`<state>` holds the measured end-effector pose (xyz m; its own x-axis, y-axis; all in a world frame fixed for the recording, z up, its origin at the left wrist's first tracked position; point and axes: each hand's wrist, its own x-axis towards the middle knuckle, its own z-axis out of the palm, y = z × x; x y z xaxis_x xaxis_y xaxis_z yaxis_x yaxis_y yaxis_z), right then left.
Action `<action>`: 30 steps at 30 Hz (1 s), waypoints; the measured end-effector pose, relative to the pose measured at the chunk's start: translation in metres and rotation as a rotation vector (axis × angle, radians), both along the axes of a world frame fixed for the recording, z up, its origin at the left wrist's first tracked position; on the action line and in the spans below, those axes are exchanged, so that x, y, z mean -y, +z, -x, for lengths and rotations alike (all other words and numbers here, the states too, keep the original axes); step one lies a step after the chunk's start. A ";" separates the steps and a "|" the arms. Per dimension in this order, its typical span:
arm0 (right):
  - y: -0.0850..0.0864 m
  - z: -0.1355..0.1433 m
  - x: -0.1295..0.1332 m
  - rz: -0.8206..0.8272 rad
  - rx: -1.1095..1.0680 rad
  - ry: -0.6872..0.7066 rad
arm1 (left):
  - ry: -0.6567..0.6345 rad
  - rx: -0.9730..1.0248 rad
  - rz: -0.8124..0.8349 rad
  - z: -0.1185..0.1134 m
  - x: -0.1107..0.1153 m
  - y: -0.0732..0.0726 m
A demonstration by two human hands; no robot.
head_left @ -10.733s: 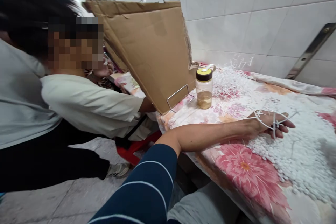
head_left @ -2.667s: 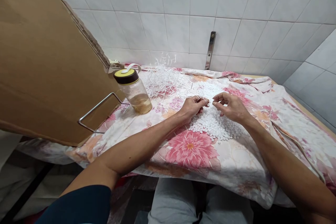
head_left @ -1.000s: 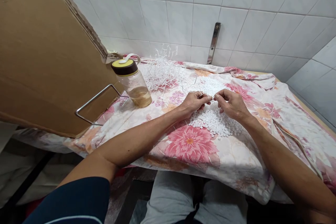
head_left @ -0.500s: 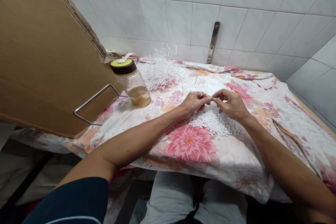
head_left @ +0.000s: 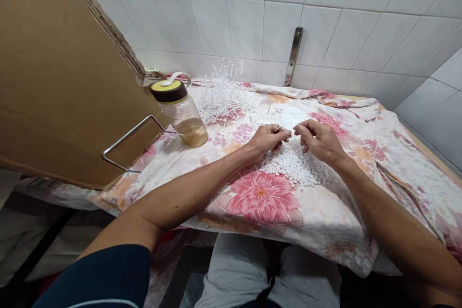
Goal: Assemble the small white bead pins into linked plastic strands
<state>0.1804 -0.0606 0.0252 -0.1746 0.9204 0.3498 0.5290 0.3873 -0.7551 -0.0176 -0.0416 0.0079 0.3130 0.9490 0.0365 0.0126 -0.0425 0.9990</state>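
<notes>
White beads (head_left: 294, 166) lie heaped mid-worktop, under both hands; prob. v. light, hard, roll easily, so pinch singly w/ fingertips; left hand (head_left: 266, 138) closed on thin white strands (head_left: 277, 129); right hand (head_left: 319, 140) pinched, contents too small to tell.

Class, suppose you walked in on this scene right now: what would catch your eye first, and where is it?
First, the two hands, left hand and right hand, meeting fingertip to fingertip over a heap of small white beads on the flowered cloth. Next, the big cardboard sheet leaning at the left, with a yellow-lidded bottle beside it and tangled white plastic strips behind.
</notes>
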 end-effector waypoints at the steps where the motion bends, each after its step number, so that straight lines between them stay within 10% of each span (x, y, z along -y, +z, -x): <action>1: 0.001 -0.001 0.000 -0.010 -0.012 -0.011 | 0.014 0.007 0.000 0.000 0.000 0.001; 17: -0.008 -0.028 -0.023 -0.219 0.030 -0.254 | 0.479 0.035 -0.102 0.021 -0.039 -0.003; 23: -0.015 -0.027 -0.026 -0.153 0.252 -0.210 | 0.380 0.028 -0.026 0.016 -0.040 -0.016; 30: -0.012 -0.025 -0.023 -0.233 0.155 -0.213 | 0.211 0.260 -0.090 0.026 -0.045 0.006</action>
<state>0.2053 -0.0375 0.0132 -0.0543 0.8404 0.5393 0.7179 0.4082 -0.5638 -0.0440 0.0030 0.0134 0.0791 0.9813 0.1754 -0.2244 -0.1539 0.9623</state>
